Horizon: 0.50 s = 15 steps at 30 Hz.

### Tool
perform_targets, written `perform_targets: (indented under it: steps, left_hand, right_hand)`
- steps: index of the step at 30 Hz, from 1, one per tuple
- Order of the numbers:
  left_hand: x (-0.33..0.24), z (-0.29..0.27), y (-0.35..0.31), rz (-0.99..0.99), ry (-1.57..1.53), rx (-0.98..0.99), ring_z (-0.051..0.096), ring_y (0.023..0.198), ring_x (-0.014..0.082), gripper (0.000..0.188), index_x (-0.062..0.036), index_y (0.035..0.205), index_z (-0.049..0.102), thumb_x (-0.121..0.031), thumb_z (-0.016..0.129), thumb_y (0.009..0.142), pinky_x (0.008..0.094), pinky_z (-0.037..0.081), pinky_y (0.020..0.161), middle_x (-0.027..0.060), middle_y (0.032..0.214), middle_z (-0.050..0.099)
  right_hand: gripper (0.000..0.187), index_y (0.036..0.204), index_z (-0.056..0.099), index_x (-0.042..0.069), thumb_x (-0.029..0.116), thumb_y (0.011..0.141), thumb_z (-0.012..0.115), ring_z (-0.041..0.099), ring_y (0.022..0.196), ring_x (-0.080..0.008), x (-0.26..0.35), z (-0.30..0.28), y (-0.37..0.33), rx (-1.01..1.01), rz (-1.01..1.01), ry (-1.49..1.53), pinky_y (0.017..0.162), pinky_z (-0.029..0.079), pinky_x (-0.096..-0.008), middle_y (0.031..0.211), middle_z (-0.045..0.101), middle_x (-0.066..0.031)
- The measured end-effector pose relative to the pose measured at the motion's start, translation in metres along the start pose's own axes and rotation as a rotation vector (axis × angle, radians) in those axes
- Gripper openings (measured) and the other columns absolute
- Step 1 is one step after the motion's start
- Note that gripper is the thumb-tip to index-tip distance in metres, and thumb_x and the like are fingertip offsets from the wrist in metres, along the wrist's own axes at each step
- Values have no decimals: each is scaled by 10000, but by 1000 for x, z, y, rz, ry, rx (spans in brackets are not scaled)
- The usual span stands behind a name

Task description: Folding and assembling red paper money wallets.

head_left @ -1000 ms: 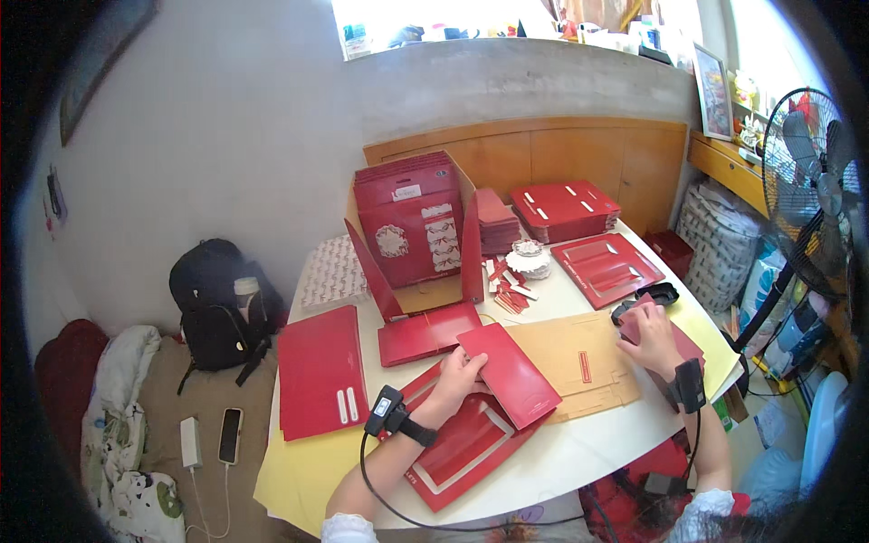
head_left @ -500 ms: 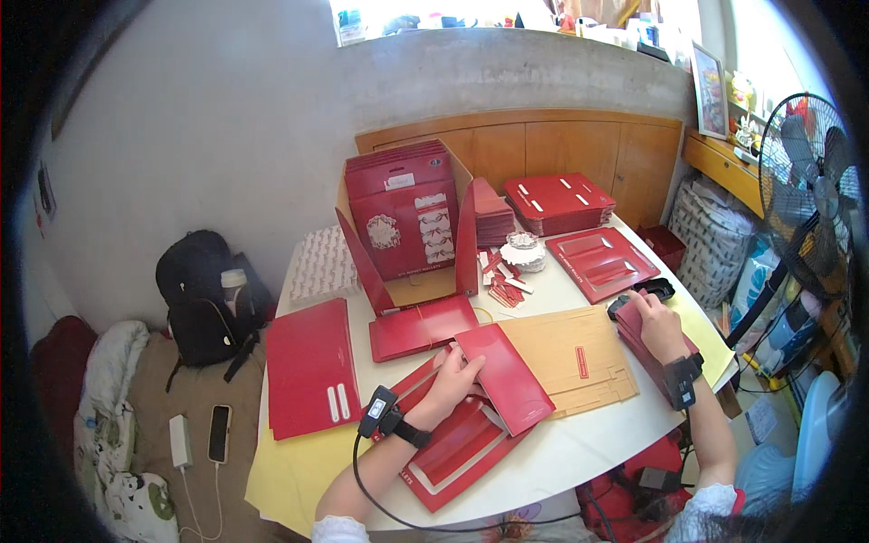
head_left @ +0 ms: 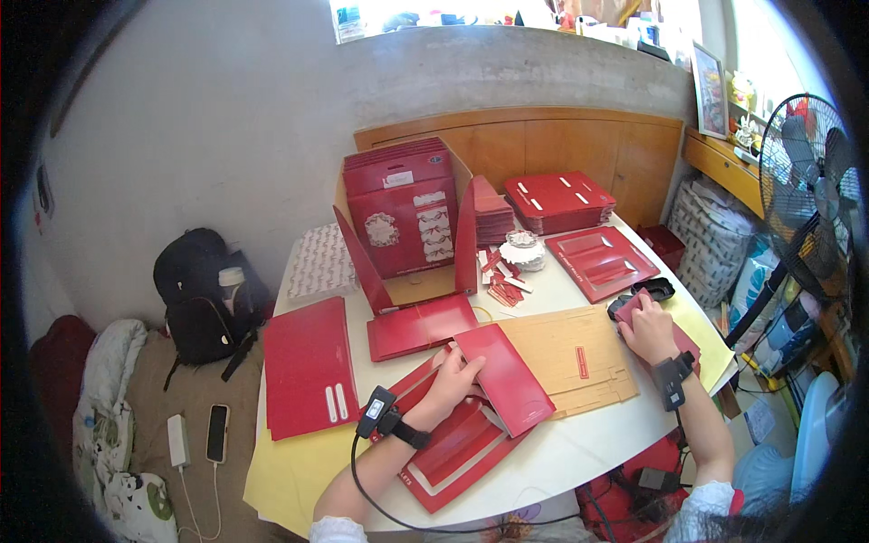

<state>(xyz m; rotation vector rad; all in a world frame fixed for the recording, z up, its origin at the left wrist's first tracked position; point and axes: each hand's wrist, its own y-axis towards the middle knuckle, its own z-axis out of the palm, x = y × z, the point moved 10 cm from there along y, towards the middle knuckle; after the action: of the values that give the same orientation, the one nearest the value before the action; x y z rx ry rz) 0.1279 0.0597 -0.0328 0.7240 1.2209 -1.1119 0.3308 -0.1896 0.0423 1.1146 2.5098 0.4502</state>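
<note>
Left hand (head_left: 454, 385), fingers clamped on a red card (head_left: 509, 380), over a framed red panel (head_left: 457, 463) at the table's (head_left: 570, 457) near edge! Across at the right edge, right hand (head_left: 650, 332), fingers bunched narrow over a dark red stack (head_left: 690, 347); can't tell whether they grip. Brown cardboard (head_left: 552, 353) lies between, a black object (head_left: 656, 289) crowds the right hand, and a tall red box (head_left: 412, 222) looms toward the far edge.

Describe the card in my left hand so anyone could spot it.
On the white table, find the tan cardboard. At its left, the left hand holds a glossy red card. Unlike the white-framed red panel it overlaps, its face is nearly plain.
</note>
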Motion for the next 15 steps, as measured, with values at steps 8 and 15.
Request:
perform_targets:
  steps: [8, 15]
  left_hand:
    - [3, -1, 1, -5, 45, 24, 671, 752, 204, 284, -37, 1221, 390, -151, 473, 975, 298, 562, 574, 117, 1008, 609]
    - [4, 0, 0, -34, 65, 36, 670, 806, 198, 278, -61, 1226, 393, -160, 475, 979, 326, 576, 642, 103, 1031, 607]
  right_hand:
    - [147, 730, 694, 27, 167, 712, 652, 577, 897, -268, 30, 19, -4, -116, -173, -169, 633, 516, -329, 1174, 566, -191]
    - [106, 734, 676, 32, 114, 690, 624, 572, 862, -232, 37, 11, -5, -177, -195, -270, 598, 497, -297, 1160, 573, -170]
